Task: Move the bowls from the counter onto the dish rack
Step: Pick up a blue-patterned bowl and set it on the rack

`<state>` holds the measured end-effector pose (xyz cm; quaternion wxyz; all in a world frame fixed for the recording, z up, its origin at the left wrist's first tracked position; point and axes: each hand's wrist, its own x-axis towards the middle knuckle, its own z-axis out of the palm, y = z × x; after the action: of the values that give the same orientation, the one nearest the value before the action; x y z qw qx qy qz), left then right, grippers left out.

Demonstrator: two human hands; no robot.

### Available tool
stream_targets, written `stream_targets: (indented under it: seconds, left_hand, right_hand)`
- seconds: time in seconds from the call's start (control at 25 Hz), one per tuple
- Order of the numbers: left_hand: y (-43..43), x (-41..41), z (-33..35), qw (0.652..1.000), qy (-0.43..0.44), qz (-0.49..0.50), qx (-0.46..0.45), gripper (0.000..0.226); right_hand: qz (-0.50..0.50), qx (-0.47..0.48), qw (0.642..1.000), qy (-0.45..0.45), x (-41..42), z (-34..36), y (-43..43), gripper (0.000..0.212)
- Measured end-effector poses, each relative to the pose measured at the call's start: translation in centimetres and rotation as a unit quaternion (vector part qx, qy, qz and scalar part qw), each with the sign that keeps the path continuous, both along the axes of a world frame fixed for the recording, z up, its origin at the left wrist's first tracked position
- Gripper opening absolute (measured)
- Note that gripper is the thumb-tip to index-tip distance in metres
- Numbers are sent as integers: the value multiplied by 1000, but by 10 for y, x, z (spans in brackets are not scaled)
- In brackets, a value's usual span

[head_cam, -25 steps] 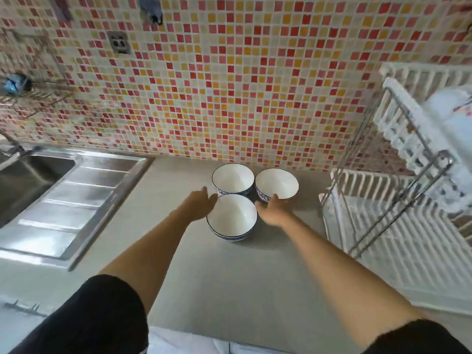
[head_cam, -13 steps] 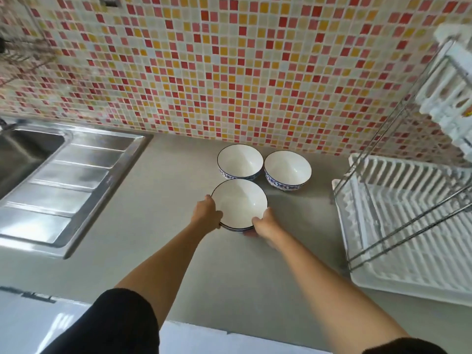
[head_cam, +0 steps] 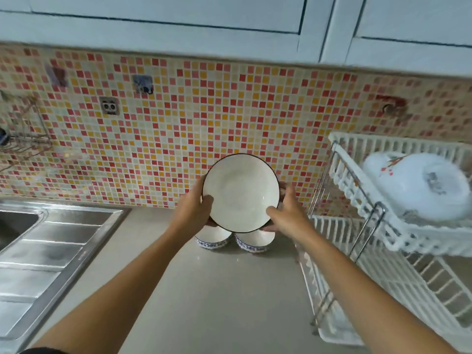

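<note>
We have one white bowl [head_cam: 240, 192] lifted clear of the surface [head_cam: 217, 290], held between both hands. Our left hand [head_cam: 195, 203] is closed on its left edge, thumb over the rim and into the inside, and our right hand [head_cam: 286, 210] is closed on the lower right edge in the same way. The fingers behind the bowl are hidden, so we cannot tell how far they reach under it. The bowl is tipped, its open side facing us, in front of the tiled wall [head_cam: 178, 123].

Two more bowls [head_cam: 213, 237] sit on the surface just under the lifted one, close side by side, and are not yet moved.

The dish rack [head_cam: 357, 185] stands to our right. Its upper shelf already carries a large white dish [head_cam: 419, 185] lying upside down. The lower shelf [head_cam: 413, 284] looks free, as far as we can see it.

To do this step well, we judge that we should keep both thumbs hooked over the rim and carry the bowl rightward at this height, so it passes above the two bowls below without knocking them. We then need to clear the metal posts [head_cam: 367, 241] at the rack's near side before lowering. The lower shelf seems the roomier place. We should set the bowl down gently and let go only once it rests steady.
</note>
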<state>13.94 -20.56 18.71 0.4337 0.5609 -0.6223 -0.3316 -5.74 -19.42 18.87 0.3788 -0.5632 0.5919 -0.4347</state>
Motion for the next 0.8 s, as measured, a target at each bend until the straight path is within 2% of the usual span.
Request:
stream_targets:
  seconds: [0.12, 0.24, 0.36, 0.48, 0.6, 0.72, 0.8]
  left_hand:
    - [11, -30, 34, 991, 55, -54, -108, 49]
    - [21, -70, 72, 967, 128, -124, -185, 39]
    - [35, -106, 108, 952, 118, -185, -215, 24]
    - [42, -148, 135, 943, 97, -237, -211, 35]
    - [45, -203, 159, 934, 52, -276, -223, 51]
    - [44, -257, 174, 923, -21, -309, -229, 90]
    - [44, -296, 179, 908, -93, -337, -232, 98]
  right_hand:
    - [-6, -50, 998, 48, -37, 52, 20, 57]
    - [-31, -160, 977, 136, -76, 93, 41, 55]
    - [-53, -248, 957, 139, -113, 114, 61, 58]
    - [-81, -328, 927, 161, -158, 125, 77, 67]
    - [-116, -418, 877, 209, -219, 133, 84, 55]
    - [-123, -477, 806, 329, -281, 145, 94, 62]
    - [-116, -487, 760, 415, -327, 148, 98, 80]
